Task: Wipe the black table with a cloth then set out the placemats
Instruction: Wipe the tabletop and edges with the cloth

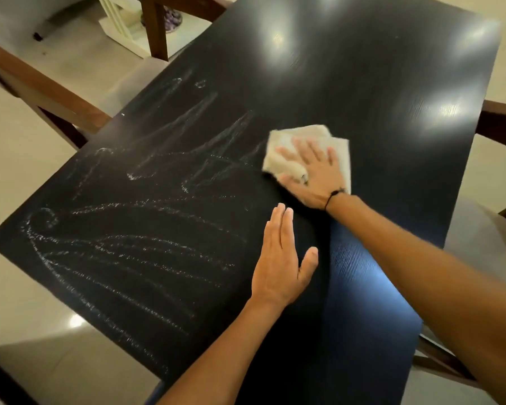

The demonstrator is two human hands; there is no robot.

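Note:
The black table (362, 83) fills most of the view, with pale wet streaks across its left half. A beige cloth (287, 138) lies flat near the table's middle. My right hand (313, 171) presses down on the cloth with fingers spread, a thin dark band on the wrist. My left hand (281, 258) rests flat and open on the table surface nearer to me, holding nothing. No placemats are in view.
Brown wooden chairs stand around the table: one at the left (41, 89), one at the far end (158, 27), one at the right (497, 124) with a pale seat. A white stand (123, 27) sits on the tiled floor beyond.

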